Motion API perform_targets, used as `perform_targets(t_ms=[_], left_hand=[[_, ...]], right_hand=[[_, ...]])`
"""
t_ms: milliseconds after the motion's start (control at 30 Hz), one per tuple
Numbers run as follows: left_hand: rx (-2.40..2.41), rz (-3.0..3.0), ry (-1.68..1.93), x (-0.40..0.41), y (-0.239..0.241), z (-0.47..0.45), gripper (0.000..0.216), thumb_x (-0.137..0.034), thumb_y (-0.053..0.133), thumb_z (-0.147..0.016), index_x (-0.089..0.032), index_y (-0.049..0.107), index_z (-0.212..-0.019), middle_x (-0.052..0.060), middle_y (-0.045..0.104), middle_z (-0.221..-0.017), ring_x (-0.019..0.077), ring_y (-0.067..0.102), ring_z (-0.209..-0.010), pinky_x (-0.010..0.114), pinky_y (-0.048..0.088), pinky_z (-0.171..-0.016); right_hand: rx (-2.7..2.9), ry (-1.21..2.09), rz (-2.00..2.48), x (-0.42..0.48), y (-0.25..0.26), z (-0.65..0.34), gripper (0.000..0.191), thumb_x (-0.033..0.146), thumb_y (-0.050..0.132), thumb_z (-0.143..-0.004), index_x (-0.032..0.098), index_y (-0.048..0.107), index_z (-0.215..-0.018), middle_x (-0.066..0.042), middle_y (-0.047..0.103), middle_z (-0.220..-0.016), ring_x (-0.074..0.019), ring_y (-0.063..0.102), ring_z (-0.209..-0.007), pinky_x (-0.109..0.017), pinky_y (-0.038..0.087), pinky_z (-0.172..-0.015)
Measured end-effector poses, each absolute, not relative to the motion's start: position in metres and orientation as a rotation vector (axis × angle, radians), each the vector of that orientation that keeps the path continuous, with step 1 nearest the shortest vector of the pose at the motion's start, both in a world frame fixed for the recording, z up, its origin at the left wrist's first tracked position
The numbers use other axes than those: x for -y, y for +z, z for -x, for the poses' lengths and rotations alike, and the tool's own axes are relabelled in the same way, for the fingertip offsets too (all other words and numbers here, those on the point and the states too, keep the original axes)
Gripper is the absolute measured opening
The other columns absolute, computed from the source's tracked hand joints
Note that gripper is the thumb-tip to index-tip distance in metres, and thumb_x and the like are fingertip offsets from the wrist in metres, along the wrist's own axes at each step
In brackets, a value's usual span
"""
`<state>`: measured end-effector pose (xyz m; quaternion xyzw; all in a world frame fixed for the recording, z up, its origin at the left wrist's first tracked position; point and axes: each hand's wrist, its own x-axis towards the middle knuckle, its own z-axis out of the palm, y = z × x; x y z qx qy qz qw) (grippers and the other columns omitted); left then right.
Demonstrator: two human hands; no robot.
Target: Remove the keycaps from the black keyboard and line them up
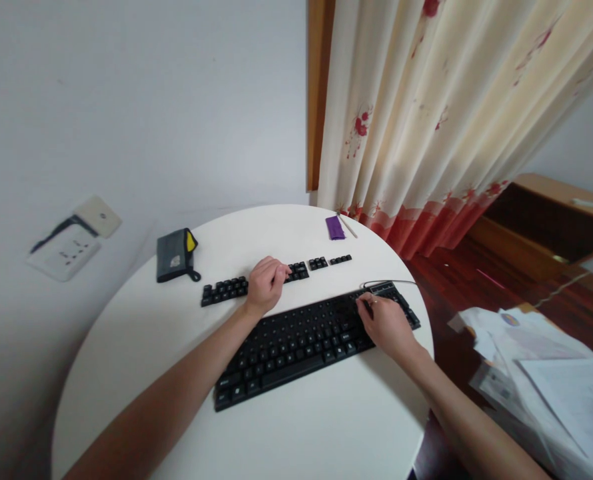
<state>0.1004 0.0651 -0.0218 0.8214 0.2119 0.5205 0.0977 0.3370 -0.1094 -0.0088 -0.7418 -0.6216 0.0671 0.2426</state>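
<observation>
Your black keyboard (296,353) lies on the white round table (141,360) in front of you, set at a slant with its right end farther from you, and its upper rows look flatter and barer than the lettered rows nearest you. Just beyond its far edge, separate black keycaps (226,288) stand lined up in groups, apart from the board. Your right hand (386,323) is over the keyboard's right part, thumb and fingers bent close together; whether a cap is pinched there, you can't tell from this view. Your left hand (265,283) is at the row of caps, fingers loosely curled, and what it may have hold of is hidden too. The step in hand looks like handling keycaps between board and row, though one view can't settle which way they travel. As a judgement, the next move calls for a light fingertip pinch on one cap, kept square to its place, with your left wrist clear of the lined-up groups so they aren't nudged. Farther out, a dark pouch (172,257) sits left of the row, and a purple cloth (335,228) lies toward the far edge beside a pale stick (349,229).
</observation>
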Motion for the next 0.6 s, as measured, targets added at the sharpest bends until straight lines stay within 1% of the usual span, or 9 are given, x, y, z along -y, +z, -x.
perform_targets(t_ms=[200, 300, 400, 467, 600], left_hand=[[-0.64, -2.456, 1.518, -0.065, -0.022, -0.1, 0.036, -0.027, 0.037, -0.1, -0.019, 0.061, -0.075, 0.004, 0.062, -0.063, 0.0182, 0.056, -0.062, 0.036, 0.048, -0.068], [-0.638, -2.463, 1.504, -0.066, -0.024, -0.1, 0.036, -0.028, 0.038, -0.1, -0.019, 0.061, -0.075, 0.004, 0.062, -0.064, 0.018, 0.056, -0.062, 0.036, 0.048, -0.068], [-0.614, -2.47, 1.475, -0.066, -0.024, -0.101, 0.034, -0.026, 0.038, -0.1, -0.019, 0.061, -0.076, 0.004, 0.061, -0.065, 0.0177, 0.056, -0.064, 0.036, 0.048, -0.069], [-0.57, -2.476, 1.428, -0.066, -0.024, -0.102, 0.032, -0.025, 0.039, -0.1, -0.019, 0.062, -0.077, 0.004, 0.062, -0.066, 0.0178, 0.056, -0.066, 0.035, 0.048, -0.07], [-0.451, -2.485, 1.271, -0.065, -0.024, -0.104, 0.02, -0.026, 0.048, -0.098, -0.019, 0.066, -0.09, 0.006, 0.068, -0.079, 0.0186, 0.06, -0.075, 0.035, 0.05, -0.073]], right_hand=[[1.346, 0.532, 1.864, 0.104, -0.017, -0.354, 0.032, 0.04, 0.042, -0.094, 0.019, 0.059, -0.078, -0.003, 0.066, -0.06, -0.017, 0.06, -0.047, -0.027, 0.045, -0.052], [1.213, 0.645, 1.793, 0.103, -0.023, -0.36, 0.03, 0.042, 0.045, -0.092, 0.019, 0.057, -0.078, -0.002, 0.065, -0.056, -0.0149, 0.056, -0.04, -0.026, 0.043, -0.046], [1.158, 0.702, 1.717, 0.101, -0.021, -0.362, 0.031, 0.045, 0.048, -0.092, 0.018, 0.058, -0.078, -0.001, 0.064, -0.054, -0.0137, 0.054, -0.038, -0.025, 0.04, -0.042], [1.154, 0.688, 1.662, 0.097, -0.015, -0.359, 0.033, 0.046, 0.049, -0.092, 0.018, 0.058, -0.077, 0.0, 0.063, -0.054, -0.0126, 0.053, -0.038, -0.024, 0.04, -0.042], [1.175, 0.66, 1.525, 0.083, 0.003, -0.342, 0.033, 0.048, 0.052, -0.093, 0.017, 0.06, -0.081, -0.001, 0.065, -0.059, -0.0118, 0.055, -0.043, -0.022, 0.041, -0.045]])
